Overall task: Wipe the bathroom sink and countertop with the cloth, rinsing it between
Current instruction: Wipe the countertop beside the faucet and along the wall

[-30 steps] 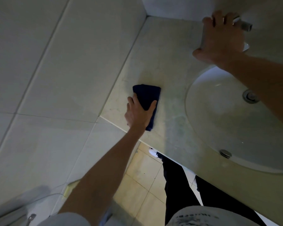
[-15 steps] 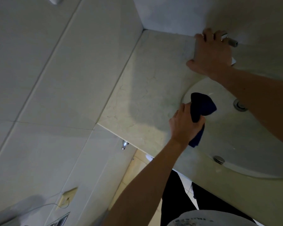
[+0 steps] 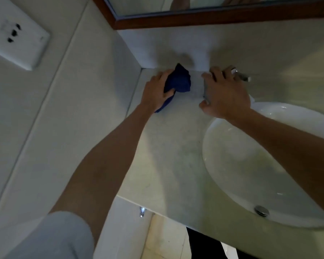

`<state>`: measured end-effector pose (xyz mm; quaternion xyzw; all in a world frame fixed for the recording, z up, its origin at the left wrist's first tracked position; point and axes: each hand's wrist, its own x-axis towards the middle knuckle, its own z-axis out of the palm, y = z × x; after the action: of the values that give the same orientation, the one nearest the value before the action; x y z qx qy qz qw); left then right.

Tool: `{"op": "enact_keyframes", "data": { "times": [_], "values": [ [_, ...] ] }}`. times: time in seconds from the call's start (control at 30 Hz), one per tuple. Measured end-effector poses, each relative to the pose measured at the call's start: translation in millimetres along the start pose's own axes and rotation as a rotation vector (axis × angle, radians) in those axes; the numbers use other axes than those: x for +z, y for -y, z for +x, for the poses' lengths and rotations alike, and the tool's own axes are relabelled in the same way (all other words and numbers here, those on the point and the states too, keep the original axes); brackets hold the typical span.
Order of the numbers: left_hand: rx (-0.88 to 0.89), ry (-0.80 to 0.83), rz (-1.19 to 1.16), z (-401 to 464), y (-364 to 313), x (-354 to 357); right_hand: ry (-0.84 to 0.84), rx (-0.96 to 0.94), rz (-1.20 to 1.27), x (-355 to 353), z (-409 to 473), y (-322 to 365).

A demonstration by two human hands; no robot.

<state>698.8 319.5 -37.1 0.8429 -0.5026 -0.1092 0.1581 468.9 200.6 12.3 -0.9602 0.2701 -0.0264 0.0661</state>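
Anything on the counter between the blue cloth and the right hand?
Nothing: in the head view, only a bare strip of pale stone countertop separates the dark blue cloth, gripped by the left hand, from the right hand.

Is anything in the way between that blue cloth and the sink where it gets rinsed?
Yes: the right hand, resting by the tap, lies between the cloth in the left hand and the sink.

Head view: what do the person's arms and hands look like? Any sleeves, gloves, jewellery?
Both forearms are bare, with no gloves on the left hand or the right hand. A light grey short sleeve shows on the left upper arm. No watch or wristband shows on either wrist. Whether the fingers carry a ring cannot be told; the frame is dim and blurred.
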Motion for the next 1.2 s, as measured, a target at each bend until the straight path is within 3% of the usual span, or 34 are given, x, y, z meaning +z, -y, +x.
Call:
{"op": "enact_keyframes", "data": {
  "times": [0.13,0.23,0.33,0.5,0.67,0.77,0.93,1.07,1.2],
  "values": [
    [0.157,0.118,0.185,60.5,3.5,16.6,-0.03,-0.003,-0.002,4.4,2.2,-1.0],
    [0.153,0.21,0.265,72.7,3.8,33.7,-0.031,0.007,-0.009,7.5,2.4,-0.6],
    [0.103,0.188,0.344,61.1,2.1,41.6,-0.034,0.008,0.001,7.4,2.4,-0.3],
    [0.162,0.098,0.342,4.4,-11.4,53.5,-0.079,0.0,0.028,6.6,-0.8,-0.9],
    [-0.04,-0.049,0.375,-67.9,-60.9,89.2,-0.012,0.009,0.039,0.1,-1.3,1.0],
    [-0.213,-0.066,0.356,-99.4,-115.9,104.4,0.026,0.007,0.018,-0.8,-1.1,0.2],
    [-0.351,-0.068,0.201,-125.7,-179.1,119.2,0.053,0.01,0.07,-4.3,-1.7,-2.1],
    [-0.467,-0.182,0.02,-129.3,-162.7,91.1,0.058,0.004,0.083,-4.2,-0.5,-1.9],
    [-0.577,-0.257,-0.056,-112.6,-96.1,36.1,0.047,0.004,0.09,-4.0,0.7,-2.4]
  ]
}}
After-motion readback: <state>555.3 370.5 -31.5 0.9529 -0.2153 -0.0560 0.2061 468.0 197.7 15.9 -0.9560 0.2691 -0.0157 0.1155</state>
